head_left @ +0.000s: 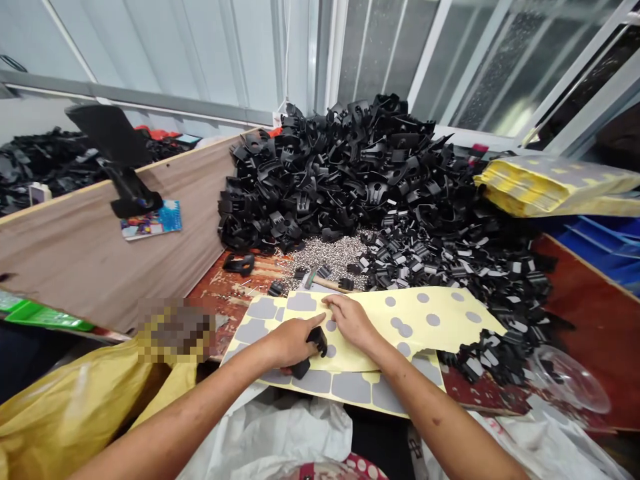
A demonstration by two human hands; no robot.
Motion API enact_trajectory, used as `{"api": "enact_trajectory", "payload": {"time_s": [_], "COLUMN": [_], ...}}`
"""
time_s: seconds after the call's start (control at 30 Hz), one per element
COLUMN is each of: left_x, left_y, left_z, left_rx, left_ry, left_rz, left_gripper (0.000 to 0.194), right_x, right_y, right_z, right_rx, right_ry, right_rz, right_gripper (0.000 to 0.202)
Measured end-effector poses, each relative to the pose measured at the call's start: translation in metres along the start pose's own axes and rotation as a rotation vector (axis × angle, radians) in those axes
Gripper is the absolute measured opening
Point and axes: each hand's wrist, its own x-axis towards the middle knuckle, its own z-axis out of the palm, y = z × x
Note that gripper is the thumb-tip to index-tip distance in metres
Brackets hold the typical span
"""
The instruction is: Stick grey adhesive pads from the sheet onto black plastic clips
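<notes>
Head view: L hand (293, 340) holds a small black plastic part (318, 341), fingers closed round it, over the L side of a pale-yellow sheet w/ round gray stickers (410, 317). R hand (353, 321) is narrow, fingers bent, tips at the sheet's upper edge; can't tell if they pinch it. That sheet lies on a bigger yellow sheet w/ squarish gray stickers (350, 389), near edge of the worn red tabletop (500, 393).

Just beyond the sheets: a hammer w/ wooden handle (333, 285), then a heap of tiny silver metal pieces (333, 257). Behind: a big pile of curved black plastic parts (325, 167); to the R, a pile of small black parts, some w/ light-gray faces (445, 257).

Far R: a folded yellow-and-gray sheet stack (555, 183); nearer, a clear round plastic container (570, 380). L: a black plastic stand w/ flat plate (120, 157) by a blue printed booklet (155, 221) on a wood-grain board (200, 193).
</notes>
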Motion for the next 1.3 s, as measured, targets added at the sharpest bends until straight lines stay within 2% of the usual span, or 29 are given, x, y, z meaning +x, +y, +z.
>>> {"api": "enact_trajectory", "payload": {"time_s": [0.2,0.33,0.4,0.47,0.53,0.57,0.6,0.63,0.67,0.73,0.77,0.8,0.9,1.0,1.17,1.3], "left_x": [0.006,0.006,0.006,0.006,0.005,0.004,0.002,-0.001,-0.005,-0.014,-0.019,-0.025,-0.042,-0.052,-0.054,-0.054], "left_y": [-0.003,-0.005,-0.005,-0.005,-0.004,-0.004,-0.004,-0.004,-0.005,-0.006,-0.006,-0.006,-0.003,0.004,0.01,0.011], "left_z": [0.002,0.003,0.004,0.005,0.007,0.007,0.006,0.005,0.003,-0.002,-0.004,-0.005,-0.005,0.001,0.011,0.013], "left_rx": [0.062,0.029,-0.012,-0.066,-0.131,-0.164,-0.188,-0.237,-0.33,-0.634,-0.814,-0.981,-1.275,-1.435,-1.482,-1.453], "left_ry": [-0.036,-0.03,-0.021,-0.02,-0.03,-0.036,-0.042,-0.04,-0.029,0.03,0.07,0.112,0.193,0.189,0.163,0.161], "left_rz": [0.023,0.025,0.018,-0.002,-0.047,-0.074,-0.096,-0.112,-0.123,-0.13,-0.127,-0.121,-0.096,-0.078,-0.028,0.015], "left_gripper": [0.052,0.052,0.051,0.039,0.019,0.015,0.016,0.022,0.032,0.051,0.06,0.067,0.081,0.075,0.059,0.054], "right_x": [0.022,0.028,0.024,0.015,0.003,-0.002,-0.008,-0.012,-0.015,-0.02,-0.022,-0.024,-0.033,-0.043,-0.047,-0.044], "right_y": [-0.002,-0.007,-0.024,-0.051,-0.082,-0.095,-0.104,-0.109,-0.108,-0.094,-0.083,-0.071,-0.046,-0.043,-0.055,-0.056], "right_z": [0.017,0.017,0.006,-0.01,-0.028,-0.036,-0.042,-0.046,-0.047,-0.046,-0.043,-0.039,-0.026,-0.013,0.003,0.01], "right_rx": [0.105,0.232,0.428,0.762,1.037,1.079,1.063,0.999,0.902,0.682,0.602,0.558,0.569,0.576,0.505,0.516], "right_ry": [-0.058,-0.093,-0.155,-0.256,-0.357,-0.385,-0.369,-0.293,-0.165,0.131,0.231,0.276,0.21,0.142,0.113,0.136], "right_rz": [0.048,0.133,0.193,0.206,0.124,0.054,-0.015,-0.071,-0.108,-0.12,-0.103,-0.081,-0.015,0.02,-0.02,-0.012], "right_gripper": [0.028,0.029,0.033,0.036,0.038,0.039,0.039,0.038,0.038,0.034,0.032,0.03,0.031,0.03,0.025,0.025]}}
